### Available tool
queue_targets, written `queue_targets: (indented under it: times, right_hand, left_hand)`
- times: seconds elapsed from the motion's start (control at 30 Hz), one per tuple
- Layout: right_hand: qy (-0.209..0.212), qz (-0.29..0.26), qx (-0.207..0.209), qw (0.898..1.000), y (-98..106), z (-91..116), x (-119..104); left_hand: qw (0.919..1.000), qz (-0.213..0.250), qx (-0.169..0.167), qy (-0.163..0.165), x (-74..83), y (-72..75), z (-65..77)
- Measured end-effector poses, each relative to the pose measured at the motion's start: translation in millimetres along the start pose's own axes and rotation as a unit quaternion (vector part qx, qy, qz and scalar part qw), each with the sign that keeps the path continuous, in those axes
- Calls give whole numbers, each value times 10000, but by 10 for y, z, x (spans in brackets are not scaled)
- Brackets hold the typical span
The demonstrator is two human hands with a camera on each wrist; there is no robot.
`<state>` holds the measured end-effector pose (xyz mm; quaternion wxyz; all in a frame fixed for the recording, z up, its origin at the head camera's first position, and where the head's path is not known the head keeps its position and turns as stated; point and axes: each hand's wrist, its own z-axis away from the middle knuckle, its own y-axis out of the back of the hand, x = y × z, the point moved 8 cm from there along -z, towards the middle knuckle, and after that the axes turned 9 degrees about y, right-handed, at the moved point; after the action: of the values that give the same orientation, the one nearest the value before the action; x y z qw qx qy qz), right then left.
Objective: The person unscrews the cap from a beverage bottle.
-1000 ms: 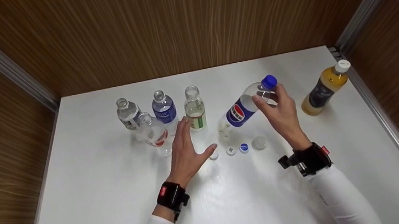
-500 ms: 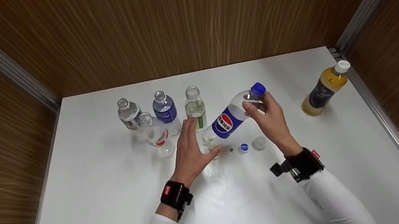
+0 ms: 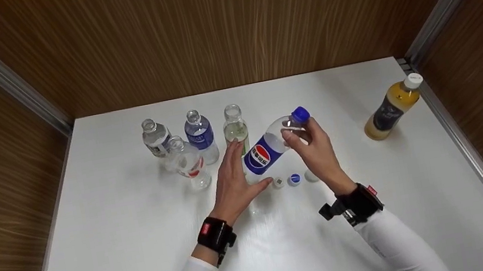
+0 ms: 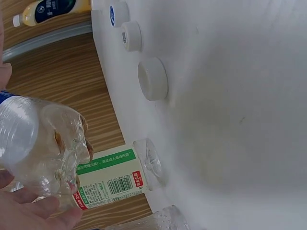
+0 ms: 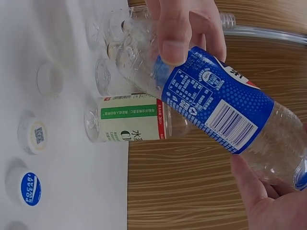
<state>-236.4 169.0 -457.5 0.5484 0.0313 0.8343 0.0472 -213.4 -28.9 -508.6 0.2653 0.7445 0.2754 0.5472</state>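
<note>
My right hand [image 3: 318, 152] holds a clear Pepsi bottle [image 3: 261, 157] near its neck, thumb on one side and fingers on the other. Its blue cap [image 3: 300, 114] is on, and the bottle leans with its base down to the left. My left hand [image 3: 235, 185] is spread around the lower end, thumb and fingers apart on either side; in the right wrist view the left thumb [image 5: 175, 48] overlaps the label's edge. Right behind stands an uncapped green-labelled bottle [image 3: 234, 127], partly covered by the left hand.
Uncapped bottles stand left: a grey-labelled one [image 3: 156, 137], a blue-labelled one [image 3: 200, 135] and a clear one with red print [image 3: 190, 163]. Loose caps, among them a blue-and-white cap [image 3: 295, 179], lie in front. A capped amber drink bottle [image 3: 389, 111] stands far right, near wood-grain walls [image 3: 223, 25].
My right hand has carried the Pepsi bottle left and slightly toward me, bringing its base between the left thumb and fingers. My left hand has shifted slightly right.
</note>
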Motion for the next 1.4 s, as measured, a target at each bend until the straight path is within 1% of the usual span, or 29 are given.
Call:
queue_targets:
  times: [0.17, 0.33, 0.57, 0.8, 0.9, 1.07, 1.17, 1.23, 1.3, 1.4]
  right_hand:
    - [-74, -116, 17, 9999, -44, 28, 4]
    - [-190, -162, 10, 9997, -96, 59, 20]
    - [-21, -255, 18, 9997, -176, 72, 19]
    - [-20, -278, 13, 9996, -223, 101, 31]
    - [-17, -271, -65, 9996, -245, 122, 37]
    - [-102, -105, -294, 9995, -278, 153, 46]
    - [-235, 57, -418, 9988, -261, 154, 53]
    - [-290, 165, -426, 9985, -217, 137, 54]
    - [-246, 291, -417, 9984, -156, 102, 32]
    - [74, 627, -369, 9973, -47, 24, -42]
  left_hand:
    - [10000, -5, 74, -35, -6, -16, -2]
    - [9999, 23, 98, 10, -8, -16, -7]
    - [9996, 37, 276, -99, 35, 10, -29]
    - [9999, 40, 164, 18, 25, -2, -44]
    - [9999, 64, 75, 104, 15, -13, -39]
    - [9995, 73, -105, 279, -13, -40, -15]
    - [9994, 83, -123, 321, -31, -42, -1]
    - [9994, 80, -89, 326, -50, -40, 7]
    - [9994, 51, -44, 338, -80, -39, 16]
    - [9992, -16, -26, 386, -139, -38, 31]
